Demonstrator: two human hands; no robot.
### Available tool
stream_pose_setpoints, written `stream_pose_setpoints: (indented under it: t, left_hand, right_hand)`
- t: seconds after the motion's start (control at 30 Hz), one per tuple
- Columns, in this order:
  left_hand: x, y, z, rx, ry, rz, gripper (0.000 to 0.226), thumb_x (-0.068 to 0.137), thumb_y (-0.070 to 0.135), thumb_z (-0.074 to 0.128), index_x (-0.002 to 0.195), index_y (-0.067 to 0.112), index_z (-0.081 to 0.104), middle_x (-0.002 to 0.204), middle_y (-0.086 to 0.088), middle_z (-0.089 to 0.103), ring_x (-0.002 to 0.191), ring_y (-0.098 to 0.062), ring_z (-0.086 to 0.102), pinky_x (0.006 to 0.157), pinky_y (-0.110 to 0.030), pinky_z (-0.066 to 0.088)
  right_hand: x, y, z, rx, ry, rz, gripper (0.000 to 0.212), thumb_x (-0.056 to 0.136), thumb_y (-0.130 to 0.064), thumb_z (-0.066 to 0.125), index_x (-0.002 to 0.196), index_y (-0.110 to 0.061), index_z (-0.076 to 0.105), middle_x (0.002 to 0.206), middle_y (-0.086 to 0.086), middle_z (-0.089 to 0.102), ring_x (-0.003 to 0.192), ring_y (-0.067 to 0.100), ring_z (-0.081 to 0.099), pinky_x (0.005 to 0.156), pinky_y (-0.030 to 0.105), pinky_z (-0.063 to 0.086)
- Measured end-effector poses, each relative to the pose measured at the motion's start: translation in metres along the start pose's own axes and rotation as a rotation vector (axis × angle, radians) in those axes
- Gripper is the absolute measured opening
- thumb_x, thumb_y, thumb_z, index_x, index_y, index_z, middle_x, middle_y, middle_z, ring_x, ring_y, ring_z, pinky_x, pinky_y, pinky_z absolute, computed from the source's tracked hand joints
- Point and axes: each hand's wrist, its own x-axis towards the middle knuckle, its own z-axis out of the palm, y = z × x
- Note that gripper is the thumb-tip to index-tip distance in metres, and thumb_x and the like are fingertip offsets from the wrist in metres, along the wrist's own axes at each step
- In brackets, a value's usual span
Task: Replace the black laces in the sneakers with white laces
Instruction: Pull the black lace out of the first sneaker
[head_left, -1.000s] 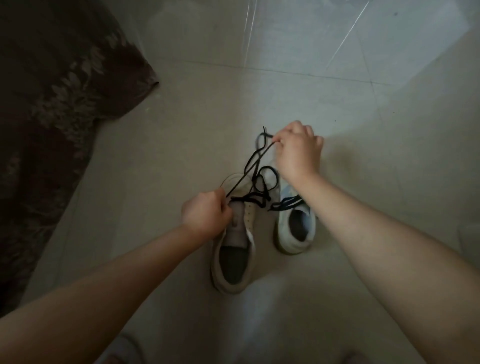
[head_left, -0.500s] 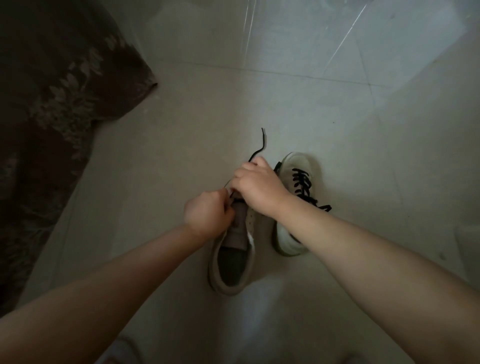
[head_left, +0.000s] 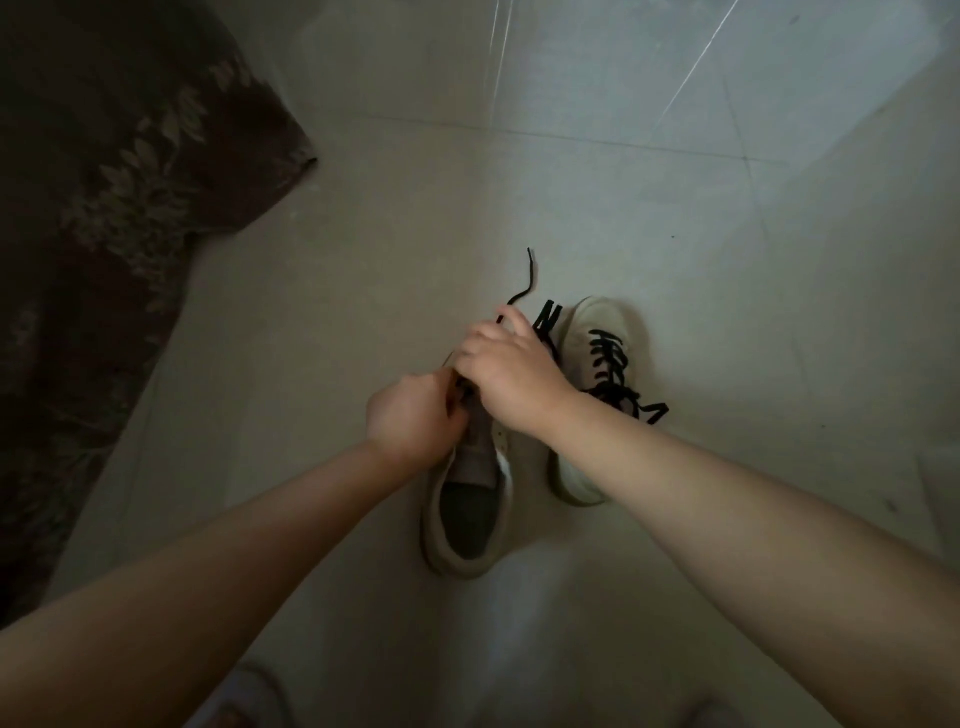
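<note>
R hand (head_left: 511, 371) pinch on black lace (head_left: 524, 288)

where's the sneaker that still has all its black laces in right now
In the head view, the fully laced sneaker stands on the floor, right of centre, beside the other sneaker and partly under the right forearm.

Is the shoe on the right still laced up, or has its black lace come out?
Still laced. The right sneaker shows its black lace crisscrossing the front in rows, loose ends trailing beside the forearm.
</note>
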Motion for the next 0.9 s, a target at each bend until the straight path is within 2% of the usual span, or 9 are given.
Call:
stream_pose_setpoints:
  t: [0.1,0.17,0.23,0.33,0.43,0.53,0.6,0.77,0.9]
  left_hand:
    - [0.000,-0.001,-0.001,0.003,-0.006,-0.006,0.017,0.087,0.031,0.052,0.093,0.016,0.058,0.095,-0.010,0.067,0.092,-0.033,0.062,0.062,-0.029,0.036]
    - [0.000,-0.002,-0.001,-0.002,-0.019,-0.018,0.014,0.087,0.030,0.052,0.088,0.018,0.057,0.092,-0.008,0.067,0.091,-0.031,0.062,0.062,-0.028,0.038]
    - [0.000,-0.004,-0.001,0.000,-0.023,-0.020,0.012,0.086,0.029,0.051,0.086,0.018,0.056,0.091,-0.007,0.067,0.091,-0.030,0.062,0.064,-0.029,0.042]
    - [0.002,-0.006,0.001,0.007,-0.024,-0.036,0.012,0.086,0.029,0.050,0.085,0.018,0.055,0.091,-0.007,0.067,0.090,-0.030,0.062,0.064,-0.028,0.040]
    - [0.000,-0.006,0.002,0.004,-0.010,-0.040,0.014,0.088,0.031,0.049,0.087,0.018,0.054,0.091,-0.007,0.066,0.088,-0.030,0.062,0.063,-0.028,0.039]
    - [-0.007,-0.002,0.003,-0.038,0.095,0.021,0.017,0.090,0.038,0.050,0.091,0.021,0.053,0.090,-0.002,0.066,0.085,-0.026,0.063,0.060,-0.027,0.038]
    - [-0.011,0.004,0.005,-0.093,0.168,0.079,0.023,0.088,0.045,0.053,0.082,0.023,0.057,0.085,0.001,0.065,0.080,-0.023,0.062,0.057,-0.025,0.035]
    - [-0.002,0.017,0.011,-0.091,-0.033,0.058,0.038,0.085,0.049,0.053,0.061,0.020,0.058,0.064,0.005,0.055,0.073,-0.019,0.061,0.058,-0.024,0.033]
    - [0.005,0.020,0.013,-0.054,-0.086,0.020,0.031,0.084,0.040,0.054,0.070,0.014,0.066,0.071,-0.001,0.062,0.078,-0.024,0.062,0.064,-0.026,0.038]
  right_hand:
    - [0.001,-0.002,0.005,0.001,0.069,-0.021,0.024,0.064,0.003,0.046,0.060,-0.009,0.066,0.060,0.005,0.057,0.073,0.029,0.058,0.098,0.053,0.036]
    - [0.003,0.003,0.003,0.012,0.125,0.021,0.017,0.059,0.003,0.057,0.057,-0.013,0.065,0.057,0.001,0.054,0.069,0.027,0.057,0.092,0.042,0.032]
    - [0.007,0.016,-0.005,0.012,0.148,0.125,0.016,0.070,-0.001,0.065,0.071,-0.016,0.069,0.073,0.000,0.063,0.084,0.027,0.059,0.085,0.036,0.026]
    - [0.010,0.045,-0.029,0.059,0.225,0.439,0.018,0.091,-0.015,0.052,0.097,-0.019,0.069,0.102,-0.002,0.065,0.103,0.022,0.053,0.079,0.029,0.022]
    - [0.006,0.067,-0.040,0.209,0.267,0.608,0.019,0.091,-0.016,0.054,0.106,-0.018,0.066,0.112,0.000,0.062,0.104,0.021,0.056,0.085,0.030,0.035]
    - [-0.008,0.057,-0.033,0.379,0.162,0.484,0.031,0.088,-0.014,0.059,0.120,-0.014,0.059,0.121,0.003,0.055,0.108,0.020,0.055,0.090,0.026,0.039]
    - [-0.020,0.044,-0.024,0.402,0.056,0.351,0.024,0.088,-0.009,0.058,0.110,-0.014,0.065,0.112,0.001,0.058,0.100,0.019,0.058,0.084,0.025,0.042]
    - [-0.026,0.034,0.000,0.378,-0.217,0.246,0.039,0.088,0.000,0.046,0.117,-0.020,0.063,0.121,0.001,0.057,0.109,0.024,0.055,0.090,0.040,0.047]
    - [-0.018,0.030,0.003,0.330,-0.194,0.297,0.025,0.090,-0.007,0.049,0.106,-0.018,0.064,0.113,0.002,0.059,0.106,0.024,0.055,0.087,0.039,0.047]
